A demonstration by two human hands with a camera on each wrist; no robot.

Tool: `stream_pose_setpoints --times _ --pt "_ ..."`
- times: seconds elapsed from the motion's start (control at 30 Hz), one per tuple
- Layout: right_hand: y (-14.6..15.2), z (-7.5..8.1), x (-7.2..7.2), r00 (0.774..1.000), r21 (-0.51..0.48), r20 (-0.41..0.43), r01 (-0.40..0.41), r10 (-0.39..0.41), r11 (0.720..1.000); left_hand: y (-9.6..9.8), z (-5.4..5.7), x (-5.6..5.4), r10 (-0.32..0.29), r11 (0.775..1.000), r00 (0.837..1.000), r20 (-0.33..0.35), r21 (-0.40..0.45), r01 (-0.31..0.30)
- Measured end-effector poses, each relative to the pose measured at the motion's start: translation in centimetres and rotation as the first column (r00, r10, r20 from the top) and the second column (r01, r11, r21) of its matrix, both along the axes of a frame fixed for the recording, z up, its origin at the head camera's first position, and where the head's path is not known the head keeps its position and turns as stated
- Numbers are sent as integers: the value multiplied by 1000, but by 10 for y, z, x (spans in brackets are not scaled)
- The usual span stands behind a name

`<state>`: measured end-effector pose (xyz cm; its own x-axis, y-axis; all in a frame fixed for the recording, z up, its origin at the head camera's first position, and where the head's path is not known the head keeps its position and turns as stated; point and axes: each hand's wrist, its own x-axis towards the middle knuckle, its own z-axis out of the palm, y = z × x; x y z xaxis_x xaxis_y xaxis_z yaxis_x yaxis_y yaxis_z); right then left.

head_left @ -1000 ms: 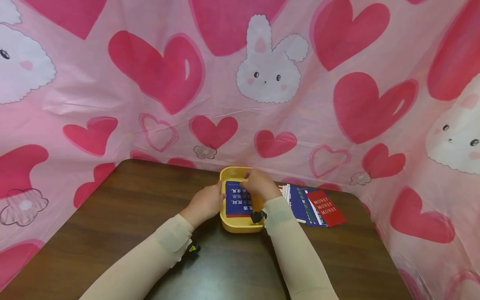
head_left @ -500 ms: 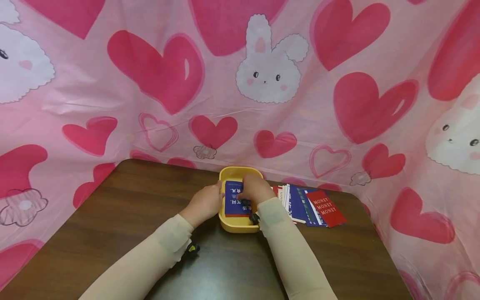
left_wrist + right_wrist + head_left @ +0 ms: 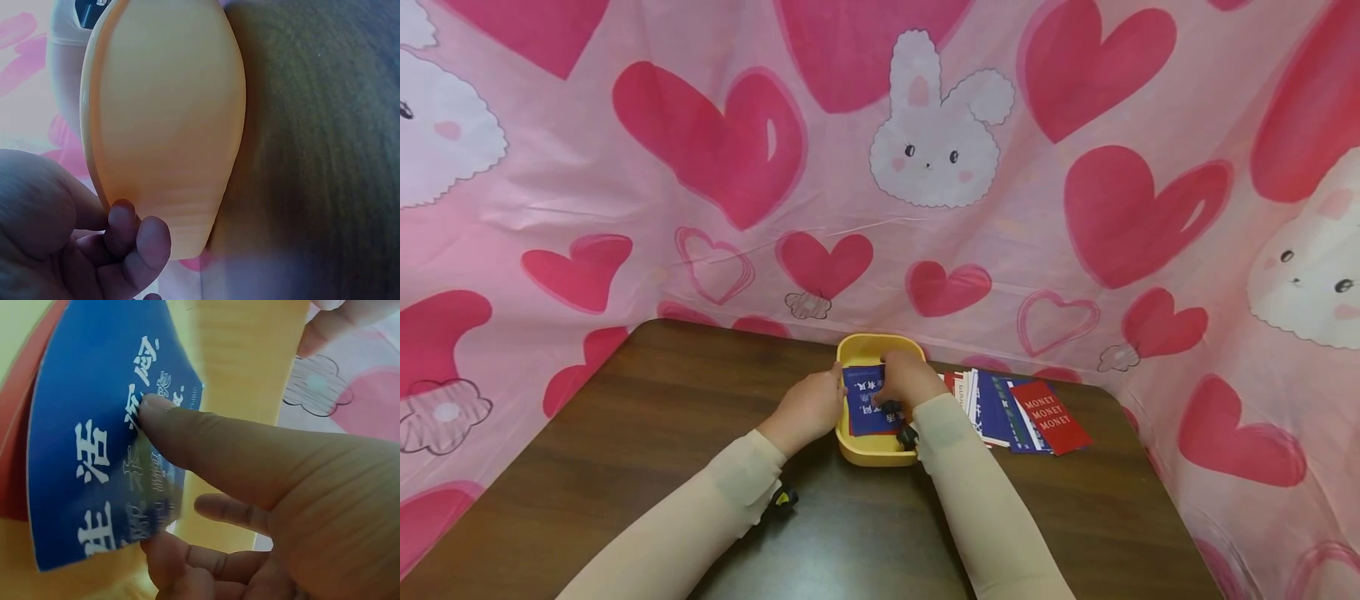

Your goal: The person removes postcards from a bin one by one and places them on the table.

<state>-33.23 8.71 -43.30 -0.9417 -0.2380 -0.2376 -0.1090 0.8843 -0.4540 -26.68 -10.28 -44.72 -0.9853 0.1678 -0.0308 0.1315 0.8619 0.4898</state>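
Observation:
In the head view a yellow plastic tray (image 3: 880, 458) stands on the table, with a blue card (image 3: 859, 421) with white characters inside. My left hand (image 3: 805, 410) grips the tray's left rim. The left wrist view shows its thumb and fingertips (image 3: 153, 240) at the edge of the tray wall (image 3: 169, 119). Reaching into the tray, my right hand (image 3: 912, 379) pinches the blue card. In the right wrist view, the thumb (image 3: 187, 437) lies across the printed face of the bent blue card (image 3: 56, 462), the fingers at its lower edge. Beneath it shows a red card (image 3: 15, 453).
To the right of the tray, several blue and white cards (image 3: 996, 408) lie fanned out, with a red MONEY card (image 3: 1051, 417) on top. The brown wooden table (image 3: 700, 392) meets a pink heart-and-rabbit curtain (image 3: 820, 167) at its back edge.
My right hand has moved left and lower into the tray and now holds the blue card, which has shifted slightly left. The left hand stays on the rim.

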Motion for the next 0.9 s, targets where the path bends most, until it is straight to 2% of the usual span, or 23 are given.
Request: stream_pose_setpoints --times 0.13,0.27,0.4,0.5,0.63,0.9 --pt "3 3 3 999 -47 27 32 -31 998 1 0 1 -4 1000 1000 2 15 4" --pt "4 4 5 1000 -72 -17 -2 1 997 0 0 1 4 999 1000 -11 37 -3" --pt "6 5 5 1000 -166 -23 -21 18 986 -1 1 2 26 998 999 -28 60 -24" --pt "10 9 2 997 -156 -54 -57 49 986 -1 0 2 23 998 999 -41 64 -21" --pt "20 20 -3 989 -114 -124 -91 76 989 0 -1 1 19 996 999 -46 82 -15" --pt "62 50 -4 990 -180 -141 -23 -3 983 -2 -1 -1 26 996 999 -24 83 -24"
